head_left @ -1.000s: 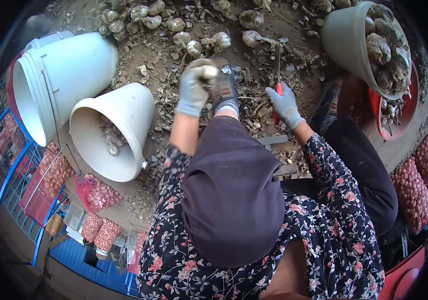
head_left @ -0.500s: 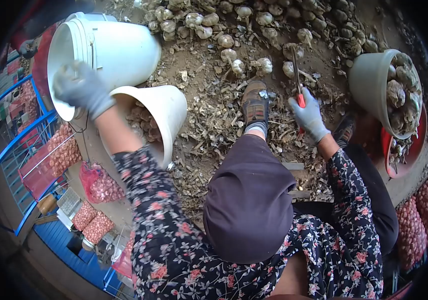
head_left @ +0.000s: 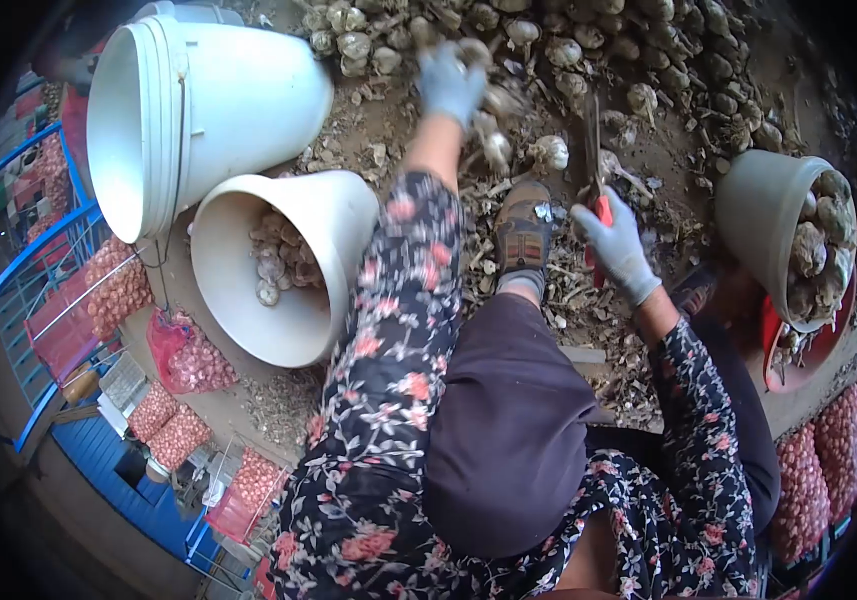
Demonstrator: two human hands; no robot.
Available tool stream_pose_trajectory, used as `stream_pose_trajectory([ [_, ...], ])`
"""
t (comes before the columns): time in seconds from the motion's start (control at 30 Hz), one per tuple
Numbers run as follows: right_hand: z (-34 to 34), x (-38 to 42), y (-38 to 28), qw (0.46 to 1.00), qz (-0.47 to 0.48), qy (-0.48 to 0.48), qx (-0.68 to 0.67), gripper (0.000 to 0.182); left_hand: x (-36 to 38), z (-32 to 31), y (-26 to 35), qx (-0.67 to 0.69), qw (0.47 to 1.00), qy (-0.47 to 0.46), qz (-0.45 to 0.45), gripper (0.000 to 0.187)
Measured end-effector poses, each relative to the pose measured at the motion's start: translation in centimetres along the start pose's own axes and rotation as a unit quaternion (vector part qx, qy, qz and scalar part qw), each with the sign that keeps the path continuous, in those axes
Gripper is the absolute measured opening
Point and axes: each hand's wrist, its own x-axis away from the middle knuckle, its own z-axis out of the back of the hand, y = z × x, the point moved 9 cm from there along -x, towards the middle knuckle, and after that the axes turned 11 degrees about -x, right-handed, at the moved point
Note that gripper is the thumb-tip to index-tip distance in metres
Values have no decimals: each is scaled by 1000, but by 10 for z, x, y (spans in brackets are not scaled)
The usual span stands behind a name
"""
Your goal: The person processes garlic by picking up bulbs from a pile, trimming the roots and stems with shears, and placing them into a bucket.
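Note:
My left hand (head_left: pixel 451 88), in a grey glove, is stretched forward to the near edge of a heap of garlic bulbs (head_left: pixel 560 52) with dry stalks. Motion smears its fingers, and bulbs lie right around the fingertips. In my gloved right hand (head_left: pixel 618 245) are red-handled shears (head_left: pixel 603 210), their long dark blades pointing away from me over the ground. A single garlic bulb (head_left: pixel 548 152) lies just beyond my shoe (head_left: pixel 523 235). To the left a white bucket (head_left: pixel 343 215) rests on its side with some trimmed bulbs (head_left: pixel 283 255) inside.
Larger white buckets (head_left: pixel 248 95), nested together, lie at the upper left. A pale bucket full of garlic (head_left: pixel 763 215) tilts over a red basin (head_left: pixel 838 325) on the right. Mesh sacks of garlic (head_left: pixel 838 430) stand lower right; a pink sack (head_left: pixel 188 355) sits lower left near blue railings (head_left: pixel 23 260).
My left hand has swung from the mouth of the big white buckets, rightward and forward, to the garlic heap. My right hand keeps the shears in nearly the same place.

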Motion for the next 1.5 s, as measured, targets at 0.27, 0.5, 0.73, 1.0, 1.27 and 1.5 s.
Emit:
stream_pose_trajectory([
  [0.27,15,25,29,999,-20,14,38,30,39,63,22,44,957,189,-214,23],
  [0.5,37,14,46,995,-72,56,27,25,-34,47,-19,-228,970,15,81,57],
  [0.73,31,0,38,996,-56,47,-44,25,3,6,-61,-228,971,-55,-32,37],
  [1.0,38,3,50,993,-78,54,73,28,-42,51,-22,-32,998,56,-3,56],
  [1.27,21,-14,55,997,-58,43,-8,28,-8,13,-36,-101,994,43,-2,58],
  [1.5,41,0,54,995,-82,60,5,28,31,83,-9,-68,996,1,-58,51],
])
